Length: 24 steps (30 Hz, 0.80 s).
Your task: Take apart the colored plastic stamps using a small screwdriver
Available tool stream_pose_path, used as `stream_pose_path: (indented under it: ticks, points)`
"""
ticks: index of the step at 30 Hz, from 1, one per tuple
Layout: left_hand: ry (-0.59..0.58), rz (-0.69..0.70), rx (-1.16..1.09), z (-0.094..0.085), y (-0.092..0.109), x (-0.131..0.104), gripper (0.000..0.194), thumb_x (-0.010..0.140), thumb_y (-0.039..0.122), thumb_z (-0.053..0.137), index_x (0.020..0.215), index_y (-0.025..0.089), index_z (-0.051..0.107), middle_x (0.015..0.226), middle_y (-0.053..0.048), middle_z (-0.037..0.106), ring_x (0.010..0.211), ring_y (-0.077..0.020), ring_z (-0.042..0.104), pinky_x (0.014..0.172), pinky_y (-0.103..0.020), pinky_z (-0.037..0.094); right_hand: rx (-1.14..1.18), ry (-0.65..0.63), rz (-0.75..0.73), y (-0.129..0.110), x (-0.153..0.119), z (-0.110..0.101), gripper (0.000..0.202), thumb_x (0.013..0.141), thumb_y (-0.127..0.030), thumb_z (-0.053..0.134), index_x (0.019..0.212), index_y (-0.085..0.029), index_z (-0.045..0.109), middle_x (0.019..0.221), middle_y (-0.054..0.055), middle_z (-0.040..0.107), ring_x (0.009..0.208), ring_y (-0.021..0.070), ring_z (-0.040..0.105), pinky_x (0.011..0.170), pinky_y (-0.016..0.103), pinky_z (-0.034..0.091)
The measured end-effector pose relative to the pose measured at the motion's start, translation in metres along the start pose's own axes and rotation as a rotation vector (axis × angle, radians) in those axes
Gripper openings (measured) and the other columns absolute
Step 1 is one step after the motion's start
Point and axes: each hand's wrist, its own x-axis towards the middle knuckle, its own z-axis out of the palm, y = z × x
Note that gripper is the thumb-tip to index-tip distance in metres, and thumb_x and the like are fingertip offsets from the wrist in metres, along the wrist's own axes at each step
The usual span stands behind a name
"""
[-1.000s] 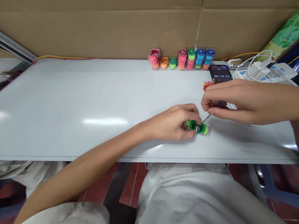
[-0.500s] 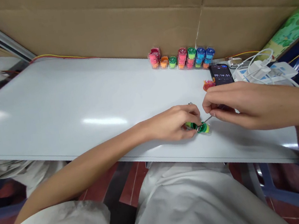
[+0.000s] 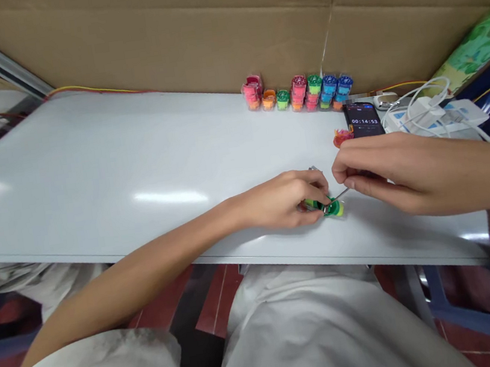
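My left hand [image 3: 297,198] pinches a small green plastic piece [image 3: 334,207] against the white table, its fingers closed around the left end. A small shiny metal part shows in it by my fingertips; the exact kind of object is hard to make out. My right hand [image 3: 375,174] is closed on a thin metal-shafted tool [image 3: 341,195], like a small screwdriver, with its handle hidden in the fingers. The shaft slants down left and its tip meets the green piece. Behind my left fingertips lies a small metallic item [image 3: 315,169], partly hidden.
Several coloured plastic pieces [image 3: 299,92] stand in a row, some stacked, along the cardboard wall [image 3: 161,43]. A phone [image 3: 362,118] showing a timer lies behind my right hand, beside a red-orange piece [image 3: 342,137]. White cables and a power strip [image 3: 467,111] are at the right.
Both hands keep nearly the same pose, with the tool tip still at the green piece. The view has shifted very slightly, and the phone's timer has advanced.
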Motion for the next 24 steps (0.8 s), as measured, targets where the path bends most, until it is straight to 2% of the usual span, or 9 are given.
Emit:
stream_pose_path:
  ticks: [8,15,19,24]
  points:
    - [0.006,-0.010,0.022,-0.001,0.001,0.001,0.021,0.095,0.015,0.067,0.112,0.015,0.080,0.123,-0.011,0.072,0.083,-0.0136,0.066,0.080,-0.027,0.053,-0.009,0.008,-0.008,0.001,0.002,0.002,0.020,0.110,-0.027,0.045,0.105,-0.023,0.064,0.093,0.002,0.063,0.084,0.0184,0.055,0.075,0.035,0.036]
    - [0.007,0.013,0.077,0.001,-0.001,-0.001,0.022,0.095,0.015,0.067,0.113,0.016,0.079,0.115,-0.010,0.075,0.091,-0.0192,0.071,0.083,-0.031,0.055,-0.013,0.100,-0.003,-0.007,0.015,0.007,0.025,0.113,-0.039,0.042,0.109,-0.021,0.060,0.090,0.002,0.066,0.077,0.0174,0.057,0.072,0.033,0.038]
    - [-0.005,0.024,0.136,0.002,-0.003,-0.002,0.023,0.097,0.017,0.067,0.117,0.017,0.079,0.117,-0.011,0.075,0.099,-0.0234,0.073,0.084,-0.033,0.056,-0.159,0.074,0.085,-0.011,0.015,0.012,0.020,0.111,-0.034,0.042,0.102,-0.022,0.055,0.069,-0.002,0.052,0.060,0.0161,0.047,0.059,0.033,0.026]
    - [-0.011,0.029,0.183,0.003,-0.005,-0.002,0.023,0.099,0.021,0.067,0.118,0.017,0.079,0.121,-0.013,0.074,0.103,-0.0252,0.074,0.088,-0.035,0.057,-0.184,0.028,0.049,-0.013,0.008,0.012,0.006,0.106,-0.023,0.044,0.102,-0.024,0.049,0.071,-0.003,0.049,0.064,0.0169,0.049,0.060,0.032,0.027]
